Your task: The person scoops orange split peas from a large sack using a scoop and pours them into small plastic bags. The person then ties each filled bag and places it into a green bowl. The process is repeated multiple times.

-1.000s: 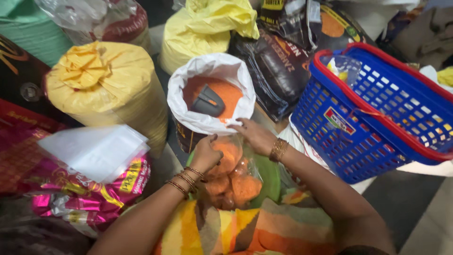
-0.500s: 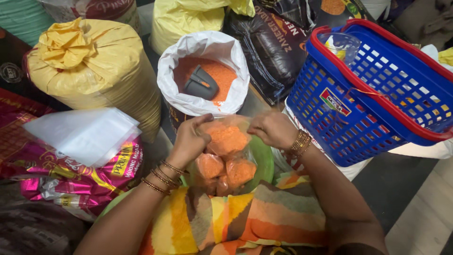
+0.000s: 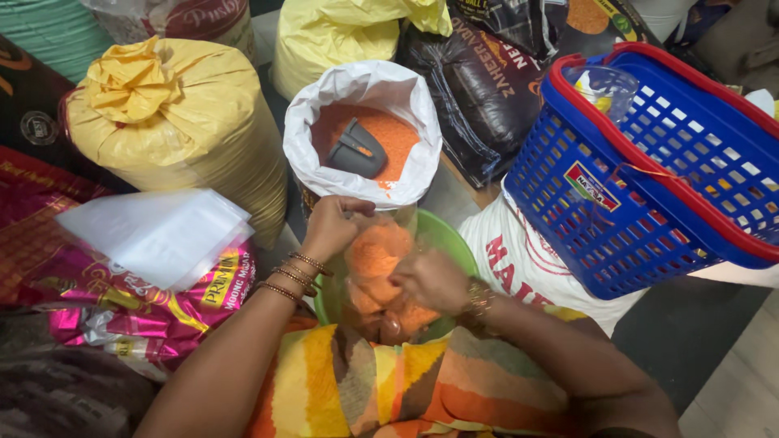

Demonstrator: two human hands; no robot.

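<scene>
A clear plastic bag of orange lentils [image 3: 380, 261] stands over a green bowl [image 3: 449, 238] in front of me. My left hand [image 3: 331, 226] pinches the bag's top edge and holds it up. My right hand [image 3: 432, 281] grips the bag lower on its right side, slightly blurred. Just beyond stands an open white sack of orange lentils [image 3: 367, 134] with a grey scoop [image 3: 357, 149] lying in it.
A blue basket with a red rim [image 3: 649, 170] sits at the right. A tied yellow sack [image 3: 174, 122] stands at the left, a stack of clear plastic bags [image 3: 154, 235] on a pink packet beside it. Dark and yellow sacks stand behind.
My right hand has dropped from the bag's top to its lower right side. My left hand still holds the top. The view has shifted slightly.
</scene>
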